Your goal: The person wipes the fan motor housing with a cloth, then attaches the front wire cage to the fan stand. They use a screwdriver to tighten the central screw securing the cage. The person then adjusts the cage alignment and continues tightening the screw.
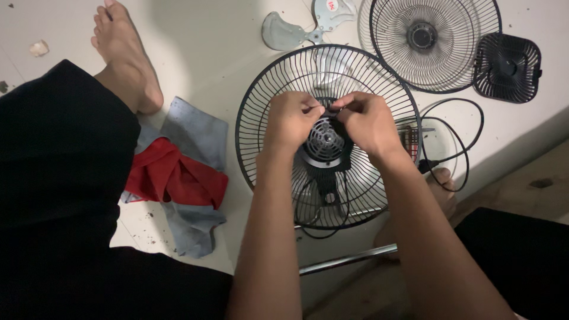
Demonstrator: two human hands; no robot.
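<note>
Both hands pinch at the top of the hub of the rear grille, which lies on the floor over the motor. Left hand and right hand each clench a small black part, too small to identify. Keep the grille flat, turn evenly, mind the cord.

Pale floor, brightly lit up top, speckled with dirt, meets a brownish strip.

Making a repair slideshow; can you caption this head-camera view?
Left hand and right hand pinch a small part at the hub of a black fan guard on the floor.
</note>
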